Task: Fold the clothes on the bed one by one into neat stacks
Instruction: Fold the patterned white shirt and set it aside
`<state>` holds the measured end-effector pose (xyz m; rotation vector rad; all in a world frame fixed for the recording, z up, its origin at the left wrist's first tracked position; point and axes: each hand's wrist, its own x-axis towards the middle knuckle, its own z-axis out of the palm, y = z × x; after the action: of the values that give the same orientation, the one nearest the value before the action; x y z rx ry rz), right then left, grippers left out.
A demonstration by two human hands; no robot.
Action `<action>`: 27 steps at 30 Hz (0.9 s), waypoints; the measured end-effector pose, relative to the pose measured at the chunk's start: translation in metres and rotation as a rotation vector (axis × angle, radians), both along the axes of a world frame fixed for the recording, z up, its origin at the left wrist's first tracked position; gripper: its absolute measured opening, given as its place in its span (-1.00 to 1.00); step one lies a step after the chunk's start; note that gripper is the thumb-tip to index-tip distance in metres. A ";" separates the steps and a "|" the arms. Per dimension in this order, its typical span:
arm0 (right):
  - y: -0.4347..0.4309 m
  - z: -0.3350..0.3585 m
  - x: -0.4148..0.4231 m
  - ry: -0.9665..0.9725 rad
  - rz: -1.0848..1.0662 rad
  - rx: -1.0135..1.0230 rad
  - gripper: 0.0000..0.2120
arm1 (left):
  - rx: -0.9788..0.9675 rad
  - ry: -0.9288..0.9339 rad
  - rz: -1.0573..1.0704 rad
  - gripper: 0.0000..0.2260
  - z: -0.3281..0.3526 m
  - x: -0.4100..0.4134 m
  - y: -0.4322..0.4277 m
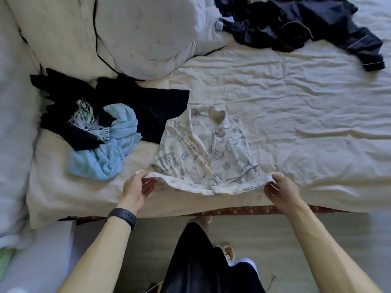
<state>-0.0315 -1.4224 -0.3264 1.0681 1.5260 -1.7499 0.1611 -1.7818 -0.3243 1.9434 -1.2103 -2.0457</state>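
A cream shirt with a blue-grey print [203, 153] lies on the bed near its front edge, collar pointing away from me and sides folded inward. My left hand [135, 189] pinches the left corner of its hem. The hem's right corner is pinched by my right hand [281, 190]. The hem is lifted a little off the sheet between them. To the left lies a heap of a light blue knit [105, 157], a black garment [148, 108] and a patterned scarf [84, 117]. A dark navy garment [296, 24] is spread at the far right.
The wrinkled cream sheet [296, 115] covers the bed. Pillows and a bunched duvet [127, 34] fill the far left. The bed's front edge shows a red patterned trim [243, 210], with grey floor and my legs below it.
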 end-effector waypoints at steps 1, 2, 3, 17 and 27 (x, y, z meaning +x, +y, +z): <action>-0.016 -0.005 -0.024 0.001 -0.019 -0.013 -0.86 | -0.004 0.002 -0.005 -0.94 -0.005 -0.023 -0.016; -0.034 -0.008 -0.050 -0.001 -0.033 -0.028 -0.86 | -0.003 0.009 -0.009 -0.92 -0.012 -0.048 -0.032; -0.050 -0.015 -0.075 -0.006 -0.052 -0.035 -0.85 | 0.001 0.016 -0.011 -0.90 -0.018 -0.074 -0.047; -0.153 -0.173 -0.237 0.314 0.486 0.657 -0.45 | -0.585 -0.360 -0.457 -0.48 -0.156 -0.239 -0.145; -0.159 -0.168 -0.273 0.321 0.713 0.747 -0.66 | -0.664 -0.431 -0.489 -0.82 -0.159 -0.243 -0.152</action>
<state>-0.3049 -1.5810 -0.4943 0.4148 2.4713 -0.8805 -0.0822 -1.9334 -0.4835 1.8885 -2.2735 -1.0900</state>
